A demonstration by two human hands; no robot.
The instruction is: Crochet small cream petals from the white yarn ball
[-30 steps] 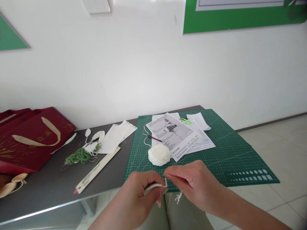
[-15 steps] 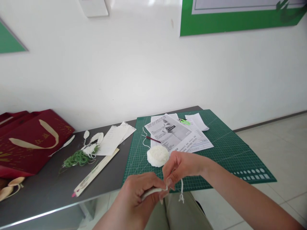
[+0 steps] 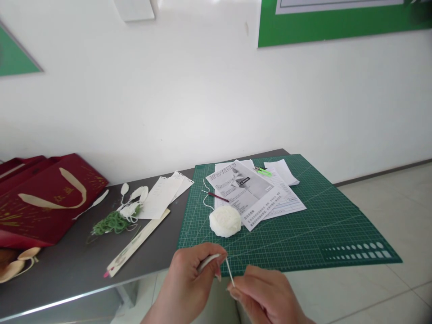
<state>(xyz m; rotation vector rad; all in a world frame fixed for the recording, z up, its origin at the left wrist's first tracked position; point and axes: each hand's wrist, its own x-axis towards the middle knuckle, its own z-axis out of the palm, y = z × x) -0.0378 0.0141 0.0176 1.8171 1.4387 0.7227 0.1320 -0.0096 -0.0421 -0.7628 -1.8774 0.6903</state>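
Note:
My left hand (image 3: 189, 281) is closed round a small white crocheted piece (image 3: 208, 262) just below the table's front edge. A white yarn strand (image 3: 230, 272) runs from that piece down to my right hand (image 3: 266, 299), which pinches it between thumb and forefinger. Both hands sit close together in front of the green cutting mat (image 3: 313, 229). On the mat, just beyond my hands, lie a white yarn ball (image 3: 225, 221) and a dark red crochet hook (image 3: 218, 196).
Printed sheets (image 3: 256, 189) lie on the mat's far part with a small green tool (image 3: 262, 171). On the grey table (image 3: 67, 265) to the left are green and white yarn bits (image 3: 116, 218), a wooden ruler (image 3: 140, 242), a paper slip (image 3: 162, 195) and a red gift bag (image 3: 43, 198).
My right hand has dropped from above the left hand's fingertips to below them, drawing the yarn strand downward. The left hand has stayed put with the white piece.

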